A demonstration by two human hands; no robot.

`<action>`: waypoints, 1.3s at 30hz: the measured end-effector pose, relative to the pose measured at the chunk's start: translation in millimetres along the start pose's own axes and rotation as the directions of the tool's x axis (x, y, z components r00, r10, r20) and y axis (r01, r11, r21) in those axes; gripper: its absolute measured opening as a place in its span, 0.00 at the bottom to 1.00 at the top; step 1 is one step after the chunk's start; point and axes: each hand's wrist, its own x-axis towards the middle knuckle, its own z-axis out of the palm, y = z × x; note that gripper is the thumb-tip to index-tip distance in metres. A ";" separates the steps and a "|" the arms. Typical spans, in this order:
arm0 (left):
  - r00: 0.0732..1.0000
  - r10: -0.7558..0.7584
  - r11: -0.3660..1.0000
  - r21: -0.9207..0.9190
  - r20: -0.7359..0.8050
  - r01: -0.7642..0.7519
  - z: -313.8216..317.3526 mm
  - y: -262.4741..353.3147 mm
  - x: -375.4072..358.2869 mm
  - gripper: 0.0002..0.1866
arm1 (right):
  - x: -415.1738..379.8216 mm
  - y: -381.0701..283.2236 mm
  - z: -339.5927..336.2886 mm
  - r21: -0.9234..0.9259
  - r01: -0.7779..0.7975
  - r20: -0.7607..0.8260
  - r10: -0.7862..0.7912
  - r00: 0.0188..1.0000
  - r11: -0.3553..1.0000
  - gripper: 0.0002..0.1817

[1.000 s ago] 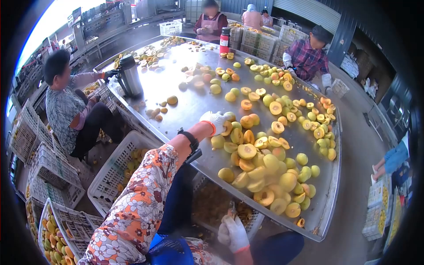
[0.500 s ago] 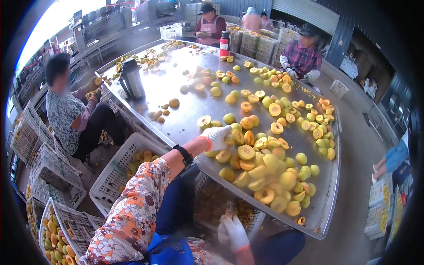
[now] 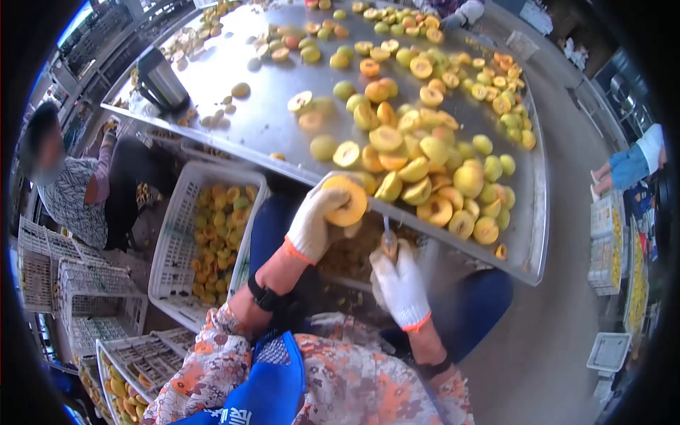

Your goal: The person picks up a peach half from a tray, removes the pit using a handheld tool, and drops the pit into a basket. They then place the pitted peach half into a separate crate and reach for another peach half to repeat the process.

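A halved yellow fruit (image 3: 345, 200), its cut face with a hollow showing, is held in my left hand (image 3: 313, 221) just off the near edge of the metal table (image 3: 276, 159). My right hand (image 3: 401, 283), in a white glove like the left, is closed on a small knife (image 3: 387, 230) with its blade pointing up. The two hands are apart, and the knife does not touch the fruit. Right behind them on the table lies a heap of whole and halved fruit (image 3: 432, 170). Below my hands is a crate (image 3: 347, 276), partly hidden, with pieces inside.
A white crate of fruit (image 3: 166, 262) stands left of my legs. On the table's left side is a steel jug (image 3: 161, 81). A co-worker (image 3: 74, 177) sits at the left; another's gloved hand (image 3: 467, 12) shows at the far edge. Stacked crates (image 3: 605, 248) stand at the right.
My left hand has come back from the heap towards my body and now holds a halved fruit. My right hand has moved up beside it with the knife. The view has tilted down.
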 end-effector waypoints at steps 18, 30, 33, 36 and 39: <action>0.927 0.367 0.742 0.575 0.081 -0.344 18.9 -10.8 -30.9 0.13 | -12.7 -31.8 31.4 -0.743 0.257 0.042 -0.340 0.940 0.618 0.20; 0.881 0.391 0.501 0.741 0.266 -0.447 20.9 -22.2 -30.7 0.16 | -10.2 -4.7 12.8 -0.555 0.486 0.156 -0.489 0.858 0.675 0.17; 0.941 0.265 0.621 0.709 0.210 -0.333 17.9 -18.3 -29.1 0.18 | -6.5 -8.9 7.8 -0.549 0.382 0.108 -0.391 0.914 0.743 0.17; 0.985 0.112 0.949 0.281 0.128 -0.145 5.2 -30.8 -20.9 0.22 | -2.5 -12.9 9.0 -0.540 0.299 0.020 -0.343 0.939 0.787 0.16; 0.990 0.100 0.995 -0.008 0.097 -0.100 6.0 -34.5 -22.2 0.25 | -7.2 -21.0 12.2 -0.522 0.296 -0.018 -0.357 0.934 0.800 0.15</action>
